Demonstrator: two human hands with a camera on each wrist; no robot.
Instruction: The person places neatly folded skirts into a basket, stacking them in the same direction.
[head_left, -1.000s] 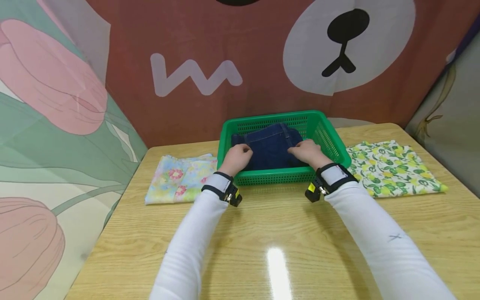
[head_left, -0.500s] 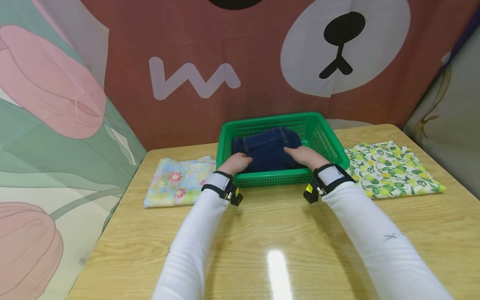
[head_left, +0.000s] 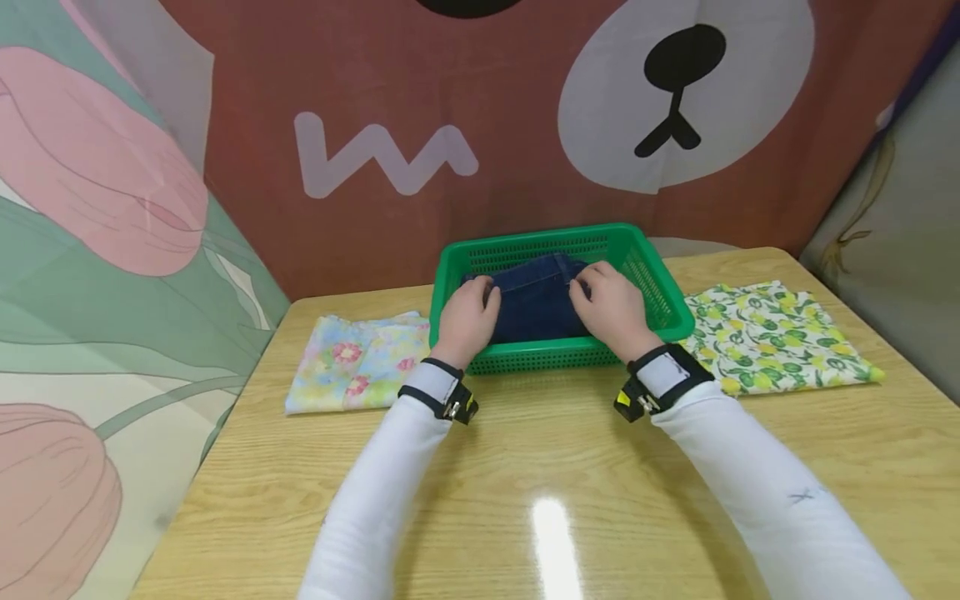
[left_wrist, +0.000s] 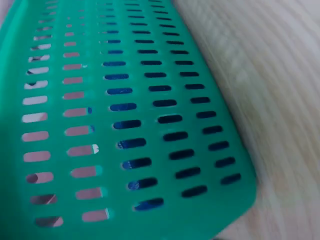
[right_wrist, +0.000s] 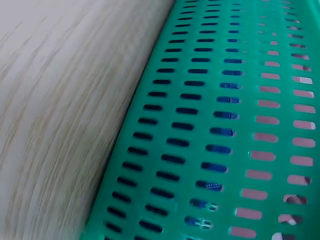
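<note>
A folded pair of dark blue jeans [head_left: 536,304] lies in a green plastic basket [head_left: 543,357], with waistband seam and belt loop towards the back. My left hand [head_left: 467,321] reaches over the front rim, its curled fingers and thumb on the jeans' left edge. On the right side, my right hand [head_left: 615,308] has fingers and thumb bent around the upper right part of the jeans. Fingertips of both hands are partly hidden. The wrist views show only the basket's slotted wall [left_wrist: 115,120], with blue denim [right_wrist: 227,116] behind the slots.
Left of the basket lies a folded pastel floral cloth [head_left: 352,362]. A folded lemon-print cloth [head_left: 780,337] is on the right. Everything rests on a wooden table [head_left: 495,492], with a brown bear-print curtain [head_left: 375,225] hanging behind.
Both hands first slid slightly down along the jeans, then moved up and back to their upper side edges, fingers bending more. The basket stays put; the view shifts slightly.
</note>
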